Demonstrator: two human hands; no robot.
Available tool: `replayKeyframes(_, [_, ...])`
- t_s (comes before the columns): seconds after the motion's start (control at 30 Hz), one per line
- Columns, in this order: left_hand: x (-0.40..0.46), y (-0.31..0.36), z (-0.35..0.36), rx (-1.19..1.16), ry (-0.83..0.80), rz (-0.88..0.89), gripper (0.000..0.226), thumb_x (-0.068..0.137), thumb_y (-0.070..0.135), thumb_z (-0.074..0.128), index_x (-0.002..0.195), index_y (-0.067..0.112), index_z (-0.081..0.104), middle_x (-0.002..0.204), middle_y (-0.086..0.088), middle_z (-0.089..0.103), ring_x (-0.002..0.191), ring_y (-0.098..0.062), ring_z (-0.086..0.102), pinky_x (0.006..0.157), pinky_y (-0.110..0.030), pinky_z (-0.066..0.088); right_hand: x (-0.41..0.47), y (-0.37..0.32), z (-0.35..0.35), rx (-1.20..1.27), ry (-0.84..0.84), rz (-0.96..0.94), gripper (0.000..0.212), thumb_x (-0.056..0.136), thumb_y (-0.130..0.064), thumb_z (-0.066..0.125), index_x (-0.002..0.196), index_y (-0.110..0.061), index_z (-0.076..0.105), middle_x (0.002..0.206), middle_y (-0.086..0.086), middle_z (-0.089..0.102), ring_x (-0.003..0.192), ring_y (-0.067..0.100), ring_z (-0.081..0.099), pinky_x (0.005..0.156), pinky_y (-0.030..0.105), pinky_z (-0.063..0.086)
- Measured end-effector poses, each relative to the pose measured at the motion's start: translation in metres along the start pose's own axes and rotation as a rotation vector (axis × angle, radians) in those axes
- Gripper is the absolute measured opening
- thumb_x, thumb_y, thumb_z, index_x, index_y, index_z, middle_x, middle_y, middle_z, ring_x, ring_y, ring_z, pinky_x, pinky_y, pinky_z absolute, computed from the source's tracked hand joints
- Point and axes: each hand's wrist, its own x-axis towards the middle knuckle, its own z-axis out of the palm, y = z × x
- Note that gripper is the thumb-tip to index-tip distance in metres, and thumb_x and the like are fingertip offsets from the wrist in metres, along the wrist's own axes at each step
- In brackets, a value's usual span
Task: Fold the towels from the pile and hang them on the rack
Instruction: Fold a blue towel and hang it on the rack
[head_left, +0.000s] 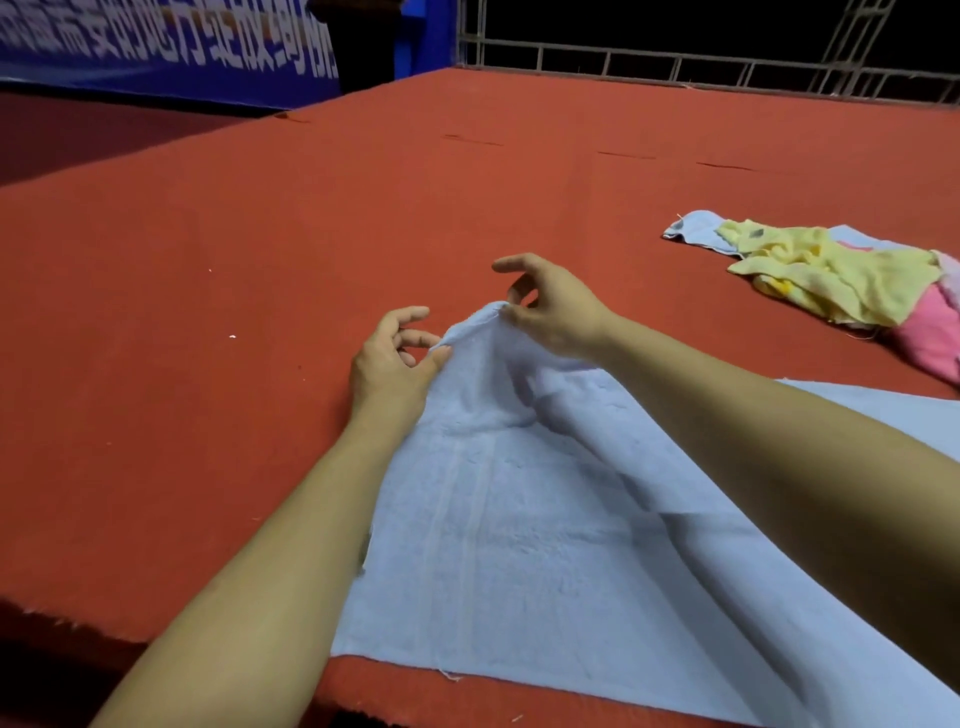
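Folding underway: left hand (387, 364) and right hand (550, 312) both pinch the pale blue terry towel (519, 545) at its far edge; next, draw that edge over evenly.

— What carries it all?
— A broad desk (311, 234) covered in red cloth, its near edge frayed, with a few short slits in the covering toward the far side.

— What lies on it?
— A pale blue towel (519, 545) spread at the near edge, flat over most of its length, its far corner drawn up off the cloth. Well apart, at the right, a pile (841, 280) of crumpled towels: yellow on top, pink at the right end, a light blue one underneath, poking out toward the left.

— Anything else?
— Small white specks of lint on the red cloth at left.
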Motion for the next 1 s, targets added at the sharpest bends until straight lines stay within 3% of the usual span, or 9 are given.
replayKeyframes(0.17, [0.009,-0.004,-0.01,0.125,0.128,0.04,0.044,0.082,0.017,0.073,0.119,0.035,0.057,0.089,0.024,0.066,0.072,-0.011,0.047,0.075,-0.029,0.046,0.029,0.004,0.018,-0.017,0.08,-0.022,0.054,0.086,-0.004,0.062,0.137,-0.017,0.051,0.091,-0.008,0.061,0.072,0.007,0.056,0.08,0.021,0.047])
replayKeyframes(0.27, [0.011,-0.01,-0.011,0.245,0.136,0.038,0.042,0.084,0.022,0.072,0.12,0.036,0.056,0.091,0.034,0.059,0.084,-0.015,0.052,0.079,-0.033,0.047,0.03,0.019,0.029,-0.136,-0.044,0.076,0.068,0.085,-0.007,0.065,0.146,-0.017,0.039,0.117,0.001,0.065,0.097,0.019,0.061,0.092,0.028,0.046])
replayKeyframes(0.33, [0.012,-0.013,-0.009,0.3,0.096,0.005,0.042,0.083,0.026,0.073,0.12,0.038,0.056,0.09,0.034,0.058,0.09,-0.017,0.055,0.08,-0.034,0.048,0.026,0.03,0.035,-0.191,-0.029,0.102,0.067,0.085,-0.006,0.064,0.146,-0.018,0.04,0.124,0.003,0.064,0.107,0.023,0.059,0.093,0.029,0.045])
replayKeyframes(0.47, [0.013,-0.018,-0.008,0.329,0.018,-0.07,0.039,0.083,0.029,0.073,0.118,0.038,0.058,0.089,0.029,0.062,0.098,-0.015,0.059,0.085,-0.035,0.049,0.01,0.036,0.044,-0.221,-0.02,0.067,0.061,0.086,-0.006,0.06,0.143,-0.018,0.044,0.116,0.0,0.066,0.099,0.022,0.058,0.088,0.03,0.045])
replayKeyframes(0.6, [0.011,-0.018,-0.007,0.325,-0.003,-0.107,0.035,0.082,0.028,0.072,0.114,0.035,0.06,0.085,0.024,0.067,0.089,-0.007,0.063,0.083,-0.034,0.052,-0.016,0.03,0.042,-0.233,0.005,0.025,0.054,0.09,-0.01,0.06,0.141,-0.02,0.045,0.114,-0.006,0.066,0.108,0.024,0.056,0.091,0.035,0.045])
replayKeyframes(0.8, [0.008,-0.015,-0.009,0.137,0.026,-0.139,0.034,0.081,0.024,0.075,0.111,0.03,0.062,0.081,0.019,0.069,0.072,-0.001,0.057,0.075,-0.027,0.046,-0.09,0.014,0.013,-0.202,0.009,-0.004,0.045,0.091,-0.015,0.062,0.133,-0.025,0.052,0.104,-0.016,0.06,0.098,0.014,0.052,0.084,0.029,0.043])
replayKeyframes(1.0, [-0.021,0.009,-0.034,0.1,-0.041,-0.184,0.042,0.084,0.017,0.074,0.121,0.025,0.055,0.084,0.014,0.072,0.099,-0.012,0.065,0.082,-0.024,0.046,-0.162,-0.002,0.003,-0.183,-0.024,0.009,0.043,0.089,-0.015,0.062,0.129,-0.028,0.055,0.099,-0.018,0.059,0.094,0.013,0.053,0.083,0.03,0.045])
